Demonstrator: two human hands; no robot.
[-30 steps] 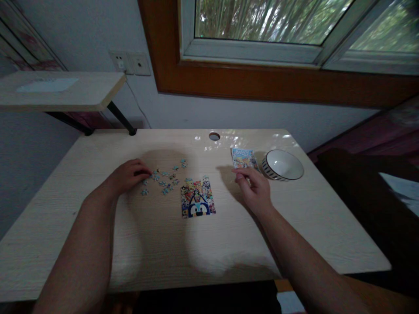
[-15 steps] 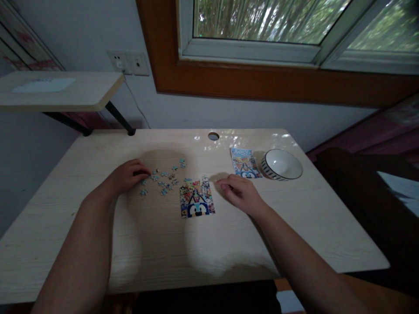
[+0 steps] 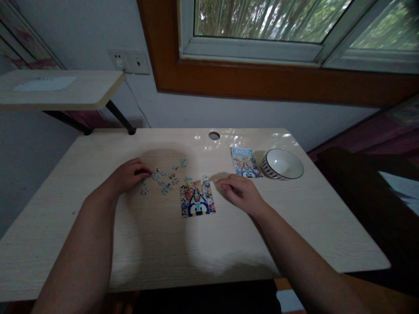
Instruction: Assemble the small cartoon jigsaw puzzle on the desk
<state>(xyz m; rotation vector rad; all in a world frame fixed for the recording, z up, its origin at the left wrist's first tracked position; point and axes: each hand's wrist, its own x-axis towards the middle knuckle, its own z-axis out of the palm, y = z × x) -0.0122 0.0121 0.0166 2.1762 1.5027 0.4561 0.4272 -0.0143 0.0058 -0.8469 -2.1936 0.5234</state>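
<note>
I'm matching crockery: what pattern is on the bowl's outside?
The bowl has dark stripes on white: head view.

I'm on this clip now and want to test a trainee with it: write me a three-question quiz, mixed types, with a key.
1. Multiple choice: which hand is at the loose puzzle pieces?
(a) left
(b) right
(c) neither

2. True or false: seen from the camera, the part-built puzzle lies between the left hand and the right hand.

3. Fill in: on the table, the printed sheet lies just to the left of the ____.

Key:
1: a
2: true
3: bowl
</note>
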